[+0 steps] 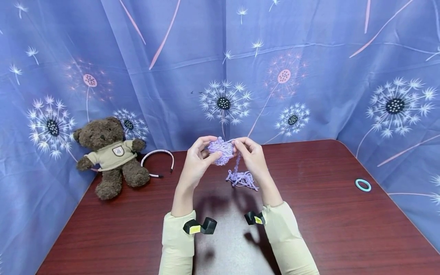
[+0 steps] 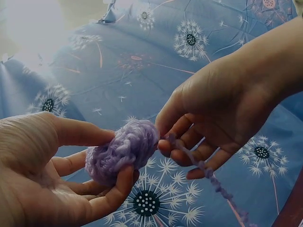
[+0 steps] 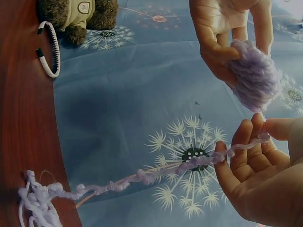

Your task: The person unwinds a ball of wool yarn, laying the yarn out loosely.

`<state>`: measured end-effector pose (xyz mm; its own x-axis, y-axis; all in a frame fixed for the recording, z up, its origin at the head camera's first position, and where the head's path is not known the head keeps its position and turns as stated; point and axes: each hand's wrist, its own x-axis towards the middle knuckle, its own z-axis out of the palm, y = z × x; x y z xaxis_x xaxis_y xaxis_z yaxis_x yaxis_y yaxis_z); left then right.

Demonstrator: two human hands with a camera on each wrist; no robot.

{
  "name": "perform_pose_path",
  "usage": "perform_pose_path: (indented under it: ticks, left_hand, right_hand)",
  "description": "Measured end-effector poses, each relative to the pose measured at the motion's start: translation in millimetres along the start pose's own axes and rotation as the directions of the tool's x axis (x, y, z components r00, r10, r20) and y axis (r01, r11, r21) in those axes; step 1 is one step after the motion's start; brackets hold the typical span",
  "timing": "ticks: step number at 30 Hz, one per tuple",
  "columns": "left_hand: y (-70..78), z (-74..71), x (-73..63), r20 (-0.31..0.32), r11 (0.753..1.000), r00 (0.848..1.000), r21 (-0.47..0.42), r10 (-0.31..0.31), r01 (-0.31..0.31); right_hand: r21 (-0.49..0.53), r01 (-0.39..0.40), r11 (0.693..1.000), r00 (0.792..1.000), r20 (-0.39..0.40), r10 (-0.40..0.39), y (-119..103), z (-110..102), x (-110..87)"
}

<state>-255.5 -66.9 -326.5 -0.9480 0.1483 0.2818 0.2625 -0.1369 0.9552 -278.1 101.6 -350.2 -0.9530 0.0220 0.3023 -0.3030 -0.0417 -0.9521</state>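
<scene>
In the head view a ball of purple yarn [image 1: 221,151] is held above the table by my left hand [image 1: 196,162], its thumb and fingers curled round the ball. My right hand [image 1: 252,157] is just to the right and pinches the yarn strand [image 3: 142,176] between thumb and fingertips, close to the ball. From there the kinked strand hangs down to a loose heap of purple yarn [image 1: 242,179] lying on the table. The left wrist view shows the ball [image 2: 124,150] between the left thumb and fingers.
On the left of the dark red table [image 1: 326,229] sits a brown teddy bear [image 1: 115,156] in a beige shirt. Beside it lies a white headband [image 1: 159,151]. A turquoise ring [image 1: 363,185] is near the right edge. Blue dandelion-print cloth [image 1: 178,99] hangs behind the table.
</scene>
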Motion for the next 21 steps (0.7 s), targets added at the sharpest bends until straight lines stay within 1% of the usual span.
perform_pose_path:
  ticks: [6, 14, 18, 21]
  left_hand:
    - [-0.4, -2.2, 0.6, -0.004, 0.999, 1.000, 0.033, 0.023, -0.023]
    - [-0.3, -6.9, 1.4, -0.047, 0.998, 0.999, 0.059, 0.021, -0.018]
    - [-0.4, -7.8, 1.4, -0.068, 0.996, 0.997, 0.084, 0.034, -0.029]
    - [-0.2, -8.2, 1.1, -0.071, 0.995, 0.996, 0.090, 0.046, -0.039]
  right_hand:
    - [0.031, 0.026, 0.999, 0.997, -0.070, -0.024, -0.4, -8.4, 3.3]
    - [0.123, 0.025, 0.992, 0.987, -0.163, -0.005, -0.2, -27.4, 7.7]
    - [0.143, 0.030, 0.989, 0.981, -0.194, -0.002, -2.1, -34.4, 8.8]
    - [0.154, 0.029, 0.988, 0.976, -0.217, 0.006, -3.6, -38.9, 9.0]
